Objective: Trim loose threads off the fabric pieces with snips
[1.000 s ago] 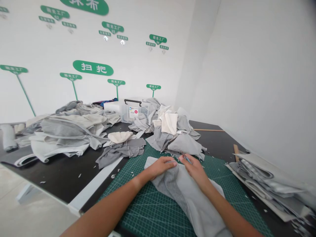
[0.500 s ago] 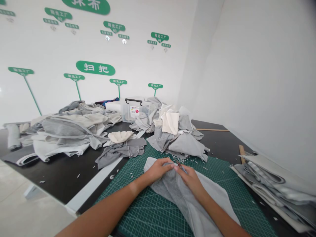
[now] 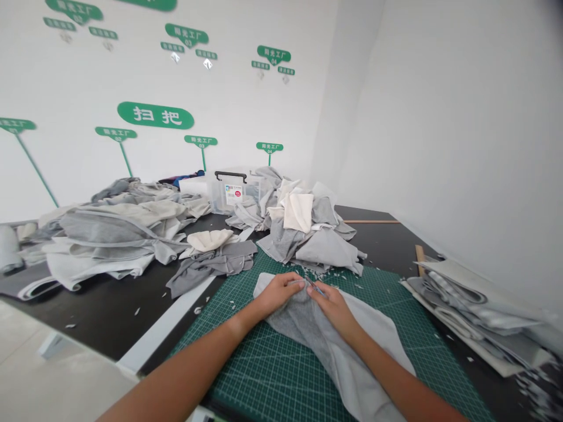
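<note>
A grey cloth (image 3: pixel 299 325), darker on one face and paler on the other, lies draped over the green gridded cutting mat (image 3: pixel 250 363). My left hand (image 3: pixel 278 294) is closed on the cloth's upper edge, pinching it between thumb and fingers. Just to its right, my right hand (image 3: pixel 335 308) is closed around small thread snips (image 3: pixel 313 285), whose metal tip points up and left toward the pinched edge. Whether the blades touch the cloth is too small to tell. Pale scraps (image 3: pixel 325 274) are scattered on the mat just beyond my hands.
Grey and cream cloths form a heap (image 3: pixel 118 223) on the left and another pile (image 3: pixel 308 225) ahead. Between them at the back stands a clear plastic box (image 3: pixel 233 193) with a black handle. Folded fabric (image 3: pixel 479 316) and a wooden strip (image 3: pixel 420 258) lie at right.
The view has shifted slightly, so the table things appear further left and higher. My left hand still pinches the cloth edge; the snips now lie lower in my right hand, less of them showing.
</note>
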Motion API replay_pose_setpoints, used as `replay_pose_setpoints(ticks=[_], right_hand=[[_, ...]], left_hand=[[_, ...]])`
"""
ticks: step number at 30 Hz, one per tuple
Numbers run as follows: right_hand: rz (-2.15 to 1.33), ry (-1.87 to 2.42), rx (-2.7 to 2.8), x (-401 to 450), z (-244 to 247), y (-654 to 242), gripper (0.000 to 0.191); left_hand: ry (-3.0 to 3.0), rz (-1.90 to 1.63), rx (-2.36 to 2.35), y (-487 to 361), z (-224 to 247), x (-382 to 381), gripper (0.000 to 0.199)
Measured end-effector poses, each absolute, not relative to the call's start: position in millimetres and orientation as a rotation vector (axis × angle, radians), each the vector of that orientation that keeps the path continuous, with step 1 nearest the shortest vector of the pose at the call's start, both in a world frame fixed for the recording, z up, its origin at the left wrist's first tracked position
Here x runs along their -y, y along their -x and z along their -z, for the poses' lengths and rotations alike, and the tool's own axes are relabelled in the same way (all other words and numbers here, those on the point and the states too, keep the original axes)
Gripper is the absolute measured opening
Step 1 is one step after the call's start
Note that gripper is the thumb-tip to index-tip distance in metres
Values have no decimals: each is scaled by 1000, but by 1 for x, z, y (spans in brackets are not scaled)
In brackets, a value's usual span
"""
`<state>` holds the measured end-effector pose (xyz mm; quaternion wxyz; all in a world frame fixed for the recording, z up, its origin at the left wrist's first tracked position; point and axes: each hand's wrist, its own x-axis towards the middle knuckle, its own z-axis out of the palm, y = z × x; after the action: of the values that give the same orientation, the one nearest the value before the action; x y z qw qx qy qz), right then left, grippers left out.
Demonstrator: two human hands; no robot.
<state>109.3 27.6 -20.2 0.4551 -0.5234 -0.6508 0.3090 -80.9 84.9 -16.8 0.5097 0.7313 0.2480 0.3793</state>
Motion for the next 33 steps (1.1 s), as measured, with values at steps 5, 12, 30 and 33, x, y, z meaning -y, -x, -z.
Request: replay_pose_setpoints(ticks=[5,12,30,33], right_hand=[[-795,1341,1561,-21,15,-107,40],[-855,1329,1492,-14,9,-103,46],[-707,1393,1593,-8,8,-99,40],[-667,1406,1633,-8,9,-100,39]], left_hand=[[-1743,-944,-614,82,11,-81,36],[-1774,-964,-616,83,5,-79,35],[-1867,-999,-617,83,12,-86,31],[-1879,-992,-619,83,13,-86,29]])
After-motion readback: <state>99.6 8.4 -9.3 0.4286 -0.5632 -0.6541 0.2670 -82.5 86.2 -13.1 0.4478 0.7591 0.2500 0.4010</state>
